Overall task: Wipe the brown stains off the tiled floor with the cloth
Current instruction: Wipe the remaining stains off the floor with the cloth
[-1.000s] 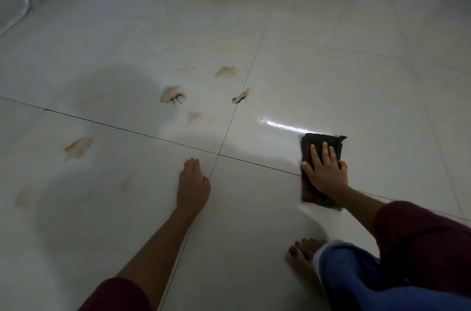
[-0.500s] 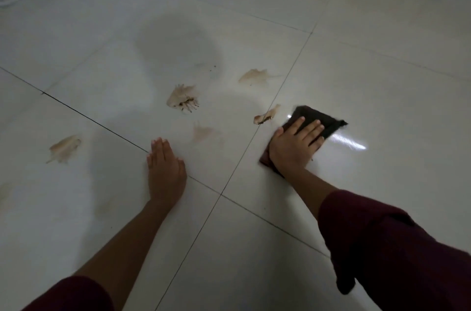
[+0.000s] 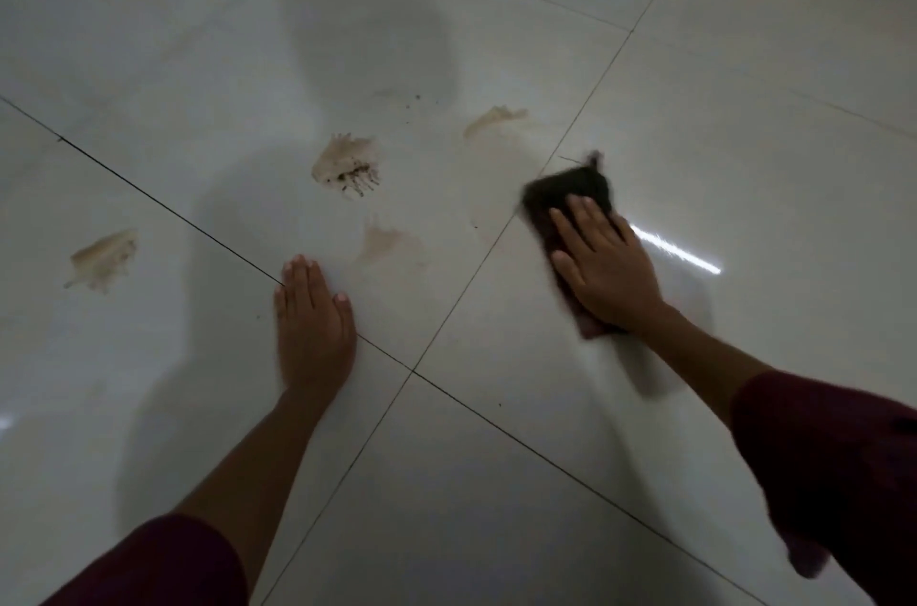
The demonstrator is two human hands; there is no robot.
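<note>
My right hand (image 3: 605, 268) presses flat, fingers straight, on a dark brown cloth (image 3: 565, 193) lying on the white tiled floor (image 3: 496, 481), just right of a grout line. My left hand (image 3: 312, 322) rests flat on the floor, fingers straight, holding nothing. Several brown stains lie on the tiles: a dark speckled stain (image 3: 347, 164) ahead of my left hand, a pale stain (image 3: 491, 119) beyond the cloth, a faint stain (image 3: 382, 243) between my hands, and one stain (image 3: 101, 258) at the far left.
Dark grout lines (image 3: 412, 370) cross between my arms. A bright light streak (image 3: 680, 253) reflects on the tile right of the cloth. My shadow falls over the stained tiles.
My right hand has slid the cloth over the small stain on the grout line, which no longer shows. The view has moved closer to the floor. My left hand stays planted.
</note>
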